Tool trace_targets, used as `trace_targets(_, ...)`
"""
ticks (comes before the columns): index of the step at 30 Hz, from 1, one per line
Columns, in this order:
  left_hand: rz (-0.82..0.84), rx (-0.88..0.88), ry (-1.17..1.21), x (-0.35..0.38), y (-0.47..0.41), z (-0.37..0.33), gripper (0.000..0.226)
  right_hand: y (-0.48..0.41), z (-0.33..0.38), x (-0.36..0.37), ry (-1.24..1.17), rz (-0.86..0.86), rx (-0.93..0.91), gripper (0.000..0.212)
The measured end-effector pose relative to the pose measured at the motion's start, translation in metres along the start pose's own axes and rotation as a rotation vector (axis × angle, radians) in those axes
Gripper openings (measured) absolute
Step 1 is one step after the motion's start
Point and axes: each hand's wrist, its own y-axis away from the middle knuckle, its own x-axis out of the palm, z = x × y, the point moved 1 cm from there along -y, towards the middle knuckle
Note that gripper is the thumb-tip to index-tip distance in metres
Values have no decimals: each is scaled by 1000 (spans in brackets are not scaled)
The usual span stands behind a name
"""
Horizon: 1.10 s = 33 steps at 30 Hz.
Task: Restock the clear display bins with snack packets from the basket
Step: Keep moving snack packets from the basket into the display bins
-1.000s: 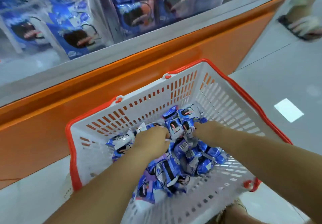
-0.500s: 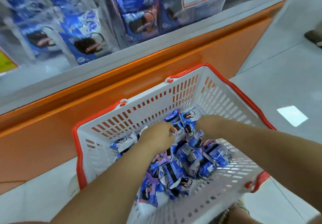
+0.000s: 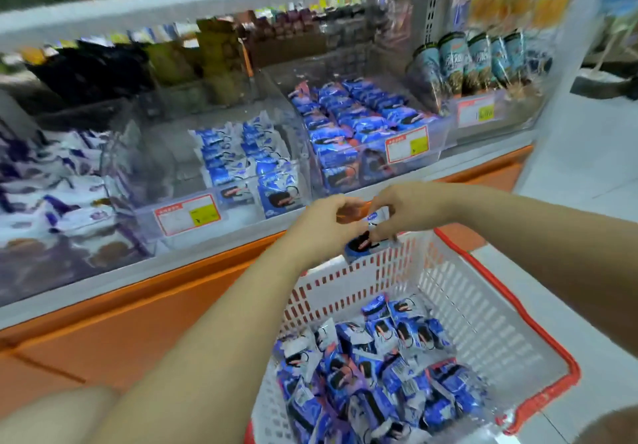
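A white basket with a red rim (image 3: pixel 490 309) stands on the floor and holds several blue snack packets (image 3: pixel 376 371). Both my hands are raised above its far wall, in front of the shelf. My left hand (image 3: pixel 322 224) and my right hand (image 3: pixel 405 208) together grip a small stack of blue packets (image 3: pixel 364 245). Just behind them a clear bin (image 3: pixel 241 167) is part-filled with blue-and-white packets. To its right a second clear bin (image 3: pixel 359 122) is full of blue packets.
An orange plinth (image 3: pixel 138 322) runs under the grey shelf edge. A bin of white-and-purple packets (image 3: pixel 51 181) sits at the left, cup-shaped snacks (image 3: pixel 473 63) at the right. Red price tags (image 3: pixel 188 214) hang on the bin fronts. Pale floor tiles (image 3: pixel 569 174) lie at the right.
Both hands rose out of the basket with packets and now hold them up in front of the bins. The view tilted up from the basket to the shelf.
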Motion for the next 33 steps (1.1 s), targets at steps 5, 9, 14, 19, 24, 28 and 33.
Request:
trace_targets(5, -160, 66, -157, -55, 18, -26, 45, 3, 42, -48, -86, -195, -106, 35)
trace_targets(9, -288, 66, -255, -88, 27, -33, 42, -7, 66, -58, -212, -324, -229, 23)
trace_targets(14, -371, 66, -386, -137, 31, -30, 31, -33, 89, -56, -340, -512, -306, 28)
trace_targets(19, -481, -80, -457, -180, 6, 9, 35, -57, 84, -49, -145, -644, -199, 43)
trace_targets(24, -251, -293, -637, -185, -24, 50, 46, -74, 75, -32, -94, -482, -97, 58)
trace_targets(28, -93, -354, -669, -182, -40, 62, 51, -77, 73, -32, -113, -473, -100, 63)
trace_targets(33, 8, -333, -744, -176, -52, 70, 37, -77, 74, -33, -138, -474, -111, 66)
